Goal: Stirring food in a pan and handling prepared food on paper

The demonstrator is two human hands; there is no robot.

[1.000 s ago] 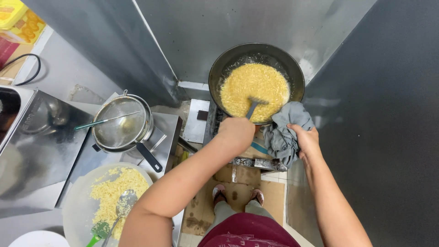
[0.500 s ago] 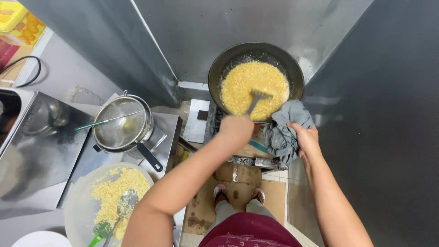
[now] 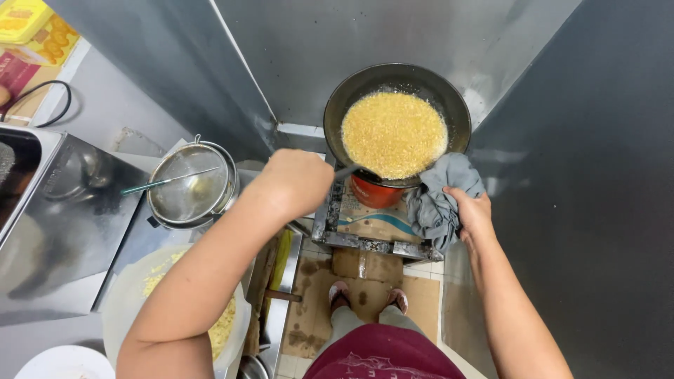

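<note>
Gripping hot, likely heavy wok (image 3: 351, 91) rim through soft cloth (image 3: 439, 196): right hand (image 3: 474, 210); left hand (image 3: 298, 181) fisted around spatula (image 3: 349, 169) handle.

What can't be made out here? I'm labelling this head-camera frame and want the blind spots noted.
- Tool in the left hand: only a short grey stretch shows; its end is lost at the wok rim.
- Wok handle: hidden under the grey cloth gripped by the right hand.
- Burner flame: covered by the wok.
- Pale basin: partly behind the left forearm.
- White plate: cut off by the bottom edge.
</note>
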